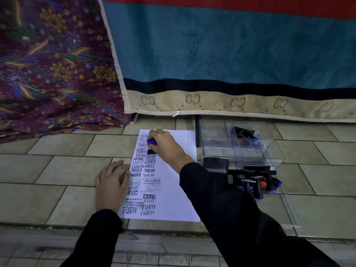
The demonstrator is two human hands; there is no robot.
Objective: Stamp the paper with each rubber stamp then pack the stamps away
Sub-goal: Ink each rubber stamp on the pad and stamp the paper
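A white paper (179, 199) covered with black stamped words lies on the tiled floor. My right hand (165, 145) grips a rubber stamp with a purple handle (151, 142); its black base is down on the paper's upper left part. My left hand (111, 185) lies flat with straight fingers on the paper's left edge. Several more stamps (258, 180) with blue and orange handles lie in a heap right of the paper. A black ink pad (215, 164) sits beside them. A clear plastic box (217, 132) with compartments stands behind, with a few stamps inside.
A clear lid (289, 209) lies flat at the right under the stamp heap. A teal, red and beige cloth (231, 54) hangs behind the box, and a purple patterned cloth (54, 64) is at the back left. A floor step edge runs below the paper.
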